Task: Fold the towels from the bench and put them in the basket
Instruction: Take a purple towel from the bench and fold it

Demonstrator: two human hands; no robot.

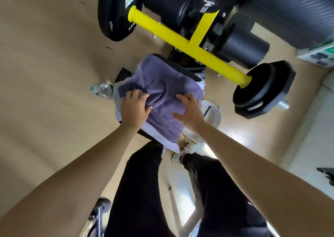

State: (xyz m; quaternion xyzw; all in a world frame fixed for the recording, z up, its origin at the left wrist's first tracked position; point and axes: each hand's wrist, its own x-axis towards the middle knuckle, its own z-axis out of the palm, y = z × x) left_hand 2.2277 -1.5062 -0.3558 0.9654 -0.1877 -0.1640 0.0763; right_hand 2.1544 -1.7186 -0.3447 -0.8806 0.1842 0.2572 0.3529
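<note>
The purple towel (160, 92) lies spread over the black bench pad (182, 68), covering most of it and overhanging the near edge. The left hand (134, 108) presses on the towel's left portion with fingers curled, bunching a fold of fabric. The right hand (189, 112) rests flat on the towel's right portion, fingers extended and not gripping. A white basket (213, 114) stands on the floor just beside the bench's right edge, partly hidden by the right wrist. A plastic water bottle (102, 90) lies on the floor near the bench's left edge. A yellow barbell sleeve (180, 40) with black weight plates (262, 90) crosses beyond the far end.
</note>
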